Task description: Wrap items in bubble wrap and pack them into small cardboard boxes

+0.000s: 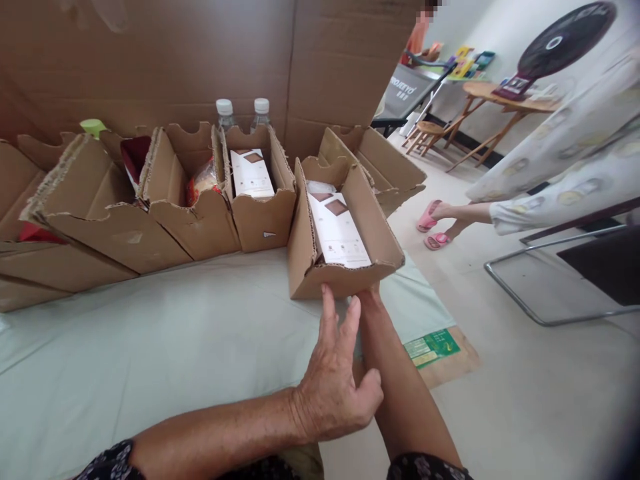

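Head view shows the left hand (340, 373) with its fingers spread, the index fingertip at the lower front edge of a cardboard box (350, 281); I cannot tell whether it touches. The right hand (370, 293) goes under the same box, which hides most of it, so I cannot tell how its fingers are placed. This box stands forward of the others, tilted, above the right end of a pale green cloth (190, 340). Inside it leans a white packet (339, 227), its lower part covered by the front wall, and behind this is a clear plastic item (320, 187).

Just to the left stands a neighbouring box (263, 223) with a similar packet (251, 175), and two white-capped bottles (261, 113) rise at its back. More open boxes (95, 237) follow to the left, one with a red and yellow bag (206, 180). Behind the row, a large cardboard panel (200, 53) blocks the view. On the right, beyond a green printed sheet (433, 348), are a metal frame (533, 324), another person's feet in pink slippers (437, 242), and a fan (555, 50) on a wooden table (533, 105)
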Tool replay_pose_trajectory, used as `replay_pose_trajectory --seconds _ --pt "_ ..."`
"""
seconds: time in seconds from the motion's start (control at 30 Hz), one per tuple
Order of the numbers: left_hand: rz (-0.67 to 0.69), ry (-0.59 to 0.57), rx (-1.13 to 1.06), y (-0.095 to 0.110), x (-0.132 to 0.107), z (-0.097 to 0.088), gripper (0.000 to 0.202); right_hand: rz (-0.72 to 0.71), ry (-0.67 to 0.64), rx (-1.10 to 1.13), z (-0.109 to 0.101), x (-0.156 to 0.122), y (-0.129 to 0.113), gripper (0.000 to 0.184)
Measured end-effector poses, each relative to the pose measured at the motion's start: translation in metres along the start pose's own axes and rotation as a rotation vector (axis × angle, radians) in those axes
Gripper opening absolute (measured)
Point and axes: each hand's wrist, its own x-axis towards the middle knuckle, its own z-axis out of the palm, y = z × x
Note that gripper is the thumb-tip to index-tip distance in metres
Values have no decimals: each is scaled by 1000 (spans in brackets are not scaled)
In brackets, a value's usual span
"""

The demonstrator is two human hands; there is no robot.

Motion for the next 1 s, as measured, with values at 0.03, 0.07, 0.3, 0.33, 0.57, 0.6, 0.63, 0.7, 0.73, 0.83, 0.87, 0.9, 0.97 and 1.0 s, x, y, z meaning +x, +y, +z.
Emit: replay_pose_trajectory --seconds 0.03,0.07,0.3,0.33,0.57,0.6,0.63,0.7,0.73,0.83,0.87,0.9,0.97,1.0 --pt "-2 7 0 -2 7 1 120 41 38 38 2 0 0 77" --pt "-3 13 -3 -4 15 1 118 86 78 83 3 0 0 73" --pt "-19 79 -86 -21 77 -4 105 320 203 345 10 2 -9 70" --pt "-17 85 -95 -25 85 -6 103 340 213 365 11 2 -9 71" --pt "-70 151 -95 -42 125 -24 100 397 276 373 15 4 -5 69" --pt "-91 153 -87 -42 124 -27 99 395 285 369 16 4 -6 68" --pt "-108 147 -75 -42 121 -30 99 391 292 365 16 4 -7 67" --pt "-122 99 -27 -41 104 -41 94 370 302 354 16 4 -10 62" --pt "-122 62 19 -41 91 -48 90 353 304 347 16 4 -12 59" --pt "-109 -47 244 -47 36 -78 73 278 297 334 14 -1 -30 45" --pt "-96 -70 326 -50 14 -90 67 245 284 334 14 -5 -40 40" --pt "-85 -94 401 -54 -8 -101 63 200 259 330 15 -9 -52 35" --pt "-84 -94 535 -62 -52 -120 55 79 154 301 19 -16 -81 30" --pt "-85 -87 588 -65 -72 -127 53 12 73 275 24 -18 -97 31"
